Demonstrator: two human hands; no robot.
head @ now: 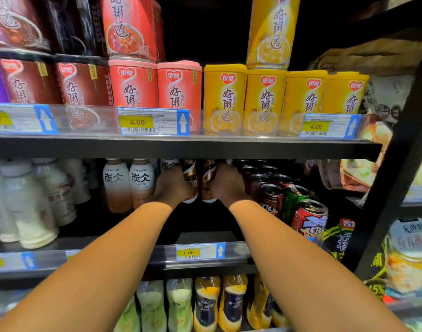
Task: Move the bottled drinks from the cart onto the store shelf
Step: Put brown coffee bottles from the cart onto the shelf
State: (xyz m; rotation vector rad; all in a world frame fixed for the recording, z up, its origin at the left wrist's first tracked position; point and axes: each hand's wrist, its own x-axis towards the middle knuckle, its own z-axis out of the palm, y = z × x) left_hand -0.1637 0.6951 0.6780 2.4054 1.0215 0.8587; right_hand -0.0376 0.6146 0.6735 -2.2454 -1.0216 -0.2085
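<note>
Brown bottles: two slim bottled drinks with glossy brown-and-gold wrap labels and pale rounded bases, the left bottle (190, 182) and the right bottle (208, 182); their caps are hidden behind the shelf edge above.
Where they are: side by side, close together but a thin dark gap shows between them, deep in the middle shelf (124, 259), between the latte bottles (129, 182) on the left and the dark cans (269, 188) on the right. Whether their bases rest on the shelf floor or hang just above it cannot be told.
Left hand (171, 185): reached far into the shelf, forearm stretched forward, back of the hand toward the camera, fingers curled around the left bottle's side.
Right hand (225, 182): reached in alongside, mirror pose, fingers wrapped around the right bottle from its right side.
Front of the shelf: a yellow price tag (188, 252) reading 6.00 sits on the rail between the two forearms.
Shelf above: rows of red and yellow porridge cups (223, 99).
Shelf below: green and yellow-black bottled drinks (206, 305).
</note>
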